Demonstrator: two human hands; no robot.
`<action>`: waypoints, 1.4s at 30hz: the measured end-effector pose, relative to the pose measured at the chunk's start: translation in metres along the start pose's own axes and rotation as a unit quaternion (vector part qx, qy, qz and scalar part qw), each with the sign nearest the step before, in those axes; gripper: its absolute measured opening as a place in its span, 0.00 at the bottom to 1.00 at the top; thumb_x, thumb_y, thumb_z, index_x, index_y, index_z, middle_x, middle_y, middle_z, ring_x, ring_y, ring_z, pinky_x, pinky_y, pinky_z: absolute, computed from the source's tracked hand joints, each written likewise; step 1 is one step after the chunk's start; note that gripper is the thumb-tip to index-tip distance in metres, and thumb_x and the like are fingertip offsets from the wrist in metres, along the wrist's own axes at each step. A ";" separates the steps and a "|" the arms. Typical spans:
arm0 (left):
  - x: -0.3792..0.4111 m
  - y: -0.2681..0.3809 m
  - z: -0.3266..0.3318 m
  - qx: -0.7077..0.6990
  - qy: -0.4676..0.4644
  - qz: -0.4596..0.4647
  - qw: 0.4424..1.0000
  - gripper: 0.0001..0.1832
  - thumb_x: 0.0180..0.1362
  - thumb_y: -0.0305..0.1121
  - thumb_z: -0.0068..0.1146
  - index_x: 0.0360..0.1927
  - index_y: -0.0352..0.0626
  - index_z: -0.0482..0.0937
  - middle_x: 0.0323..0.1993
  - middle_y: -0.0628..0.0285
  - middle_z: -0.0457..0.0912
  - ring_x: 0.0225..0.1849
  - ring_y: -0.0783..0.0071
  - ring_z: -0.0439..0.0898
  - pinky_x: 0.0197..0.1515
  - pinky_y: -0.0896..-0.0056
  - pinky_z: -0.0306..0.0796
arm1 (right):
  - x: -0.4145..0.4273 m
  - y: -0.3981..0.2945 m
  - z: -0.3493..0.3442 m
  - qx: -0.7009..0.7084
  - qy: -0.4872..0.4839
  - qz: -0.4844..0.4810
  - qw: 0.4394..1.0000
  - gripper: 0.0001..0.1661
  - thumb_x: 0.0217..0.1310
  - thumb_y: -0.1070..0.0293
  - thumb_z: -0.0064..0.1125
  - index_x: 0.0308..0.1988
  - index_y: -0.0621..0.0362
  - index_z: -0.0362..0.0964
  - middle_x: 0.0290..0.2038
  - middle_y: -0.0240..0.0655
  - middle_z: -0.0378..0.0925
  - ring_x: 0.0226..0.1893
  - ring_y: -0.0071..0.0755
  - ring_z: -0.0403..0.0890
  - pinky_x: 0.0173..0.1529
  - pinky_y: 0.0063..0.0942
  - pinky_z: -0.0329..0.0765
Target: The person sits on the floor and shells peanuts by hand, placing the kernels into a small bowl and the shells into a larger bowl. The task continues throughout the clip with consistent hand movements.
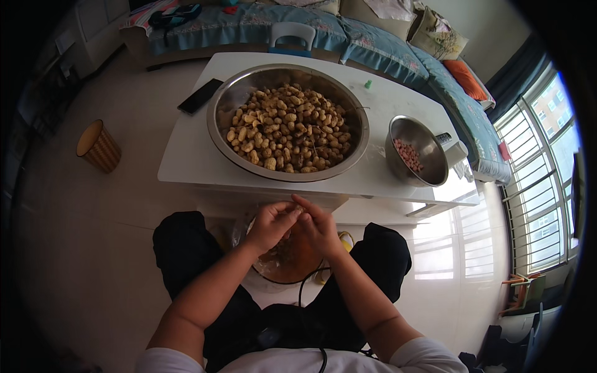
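Observation:
My left hand (271, 227) and my right hand (322, 229) meet at the fingertips just in front of the table edge. Pinched between them is a small peanut (299, 209), mostly hidden by the fingers. Below the hands, between my knees, sits a lined bin (298, 265) with bits of shell inside. On the table ahead, a wide steel basin (359, 140) is heaped with unshelled peanuts (289, 126). To its right, a smaller steel bowl (431, 158) stands tilted in view and holds shelled pink peanut kernels (408, 155).
A black phone (200, 96) lies on the white table (186, 163) left of the basin. A small green object (368, 84) and a remote control (443, 138) are also on it. A woven-pattern wastebasket (100, 147) stands on the floor at left. Behind are a small chair (292, 37) and a sofa (382, 58).

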State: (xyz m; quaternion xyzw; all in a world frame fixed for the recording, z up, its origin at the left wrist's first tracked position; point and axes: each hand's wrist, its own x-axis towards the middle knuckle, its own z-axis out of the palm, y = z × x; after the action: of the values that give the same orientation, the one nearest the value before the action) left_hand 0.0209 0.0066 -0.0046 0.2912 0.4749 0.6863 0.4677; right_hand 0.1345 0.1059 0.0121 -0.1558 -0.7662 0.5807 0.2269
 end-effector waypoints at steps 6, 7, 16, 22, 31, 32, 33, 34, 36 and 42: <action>-0.003 0.006 0.004 0.051 0.004 0.057 0.997 0.12 0.57 0.30 0.48 0.42 0.34 0.74 0.23 0.69 0.74 0.17 0.89 0.67 0.19 0.86 0.61 | 0.000 0.005 0.003 0.051 -0.012 0.017 0.999 0.19 0.59 0.74 0.47 0.52 0.60 0.62 0.37 0.39 0.76 0.39 0.27 0.75 0.46 0.25 0.70; -0.003 0.006 0.004 0.056 0.005 0.056 0.997 0.13 0.56 0.29 0.48 0.43 0.34 0.74 0.23 0.69 0.74 0.17 0.89 0.67 0.18 0.86 0.61 | 0.000 0.006 0.004 0.044 -0.008 0.018 0.999 0.19 0.59 0.74 0.47 0.51 0.60 0.63 0.37 0.39 0.76 0.39 0.28 0.75 0.45 0.25 0.70; -0.007 0.000 0.020 -0.003 0.137 0.047 0.989 0.10 0.49 0.26 0.50 0.34 0.33 0.78 0.20 0.71 0.75 0.20 0.89 0.69 0.21 0.87 0.63 | -0.003 0.001 0.023 -0.117 0.059 0.010 0.991 0.12 0.58 0.72 0.45 0.44 0.59 0.61 0.27 0.48 0.75 0.27 0.52 0.77 0.29 0.38 0.72; -0.002 -0.021 0.016 0.027 0.168 0.096 0.981 0.13 0.48 0.24 0.48 0.36 0.34 0.79 0.24 0.69 0.77 0.24 0.88 0.71 0.26 0.84 0.66 | -0.004 0.003 0.032 -0.188 0.093 -0.028 0.977 0.10 0.58 0.70 0.47 0.40 0.58 0.61 0.28 0.43 0.75 0.28 0.51 0.77 0.30 0.35 0.73; -0.001 -0.019 0.020 0.039 0.180 0.072 0.980 0.14 0.52 0.24 0.37 0.36 0.34 0.77 0.24 0.68 0.76 0.22 0.85 0.72 0.23 0.83 0.66 | 0.000 0.000 0.025 0.064 0.082 0.052 0.993 0.12 0.67 0.68 0.32 0.44 0.61 0.60 0.23 0.31 0.68 0.17 0.23 0.68 0.22 0.22 0.68; 0.000 -0.016 0.020 -0.017 0.176 0.033 0.984 0.14 0.53 0.24 0.37 0.35 0.35 0.77 0.23 0.68 0.75 0.21 0.84 0.72 0.22 0.83 0.66 | 0.001 -0.002 0.024 0.158 0.087 0.100 0.979 0.13 0.67 0.67 0.32 0.45 0.61 0.60 0.23 0.30 0.66 0.18 0.22 0.68 0.23 0.21 0.67; -0.001 -0.007 0.022 -0.074 0.173 -0.006 0.982 0.14 0.53 0.25 0.36 0.33 0.35 0.76 0.23 0.67 0.75 0.20 0.83 0.72 0.21 0.83 0.65 | 0.002 -0.006 0.025 0.252 0.089 0.147 0.952 0.13 0.67 0.66 0.31 0.45 0.60 0.61 0.24 0.29 0.64 0.19 0.21 0.67 0.25 0.20 0.67; -0.001 -0.002 0.022 -0.130 0.169 -0.046 0.976 0.14 0.53 0.26 0.35 0.32 0.36 0.76 0.22 0.67 0.75 0.19 0.82 0.72 0.20 0.83 0.64 | 0.003 -0.010 0.024 0.343 0.090 0.192 0.915 0.14 0.68 0.64 0.31 0.45 0.60 0.61 0.24 0.27 0.62 0.20 0.20 0.66 0.26 0.19 0.67; 0.000 -0.003 0.009 -0.101 0.125 -0.050 0.986 0.14 0.53 0.28 0.34 0.30 0.37 0.75 0.22 0.66 0.74 0.17 0.80 0.71 0.19 0.83 0.63 | 0.003 -0.016 0.019 0.430 0.044 0.208 0.877 0.15 0.68 0.62 0.31 0.46 0.59 0.61 0.23 0.27 0.60 0.21 0.18 0.64 0.26 0.16 0.65; 0.003 -0.013 0.000 0.231 0.053 0.116 0.965 0.13 0.59 0.33 0.39 0.33 0.40 0.77 0.24 0.68 0.75 0.22 0.83 0.68 0.27 0.84 0.63 | 0.002 -0.005 0.003 0.529 -0.015 0.220 0.820 0.16 0.68 0.61 0.32 0.48 0.58 0.61 0.21 0.25 0.56 0.18 0.16 0.53 0.21 0.13 0.55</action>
State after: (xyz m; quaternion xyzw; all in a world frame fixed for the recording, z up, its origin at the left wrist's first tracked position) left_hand 0.0244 0.0109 -0.0168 0.4076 0.6075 0.6219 0.2795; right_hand 0.1311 0.1033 0.0163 -0.1675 -0.2899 0.9334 0.1291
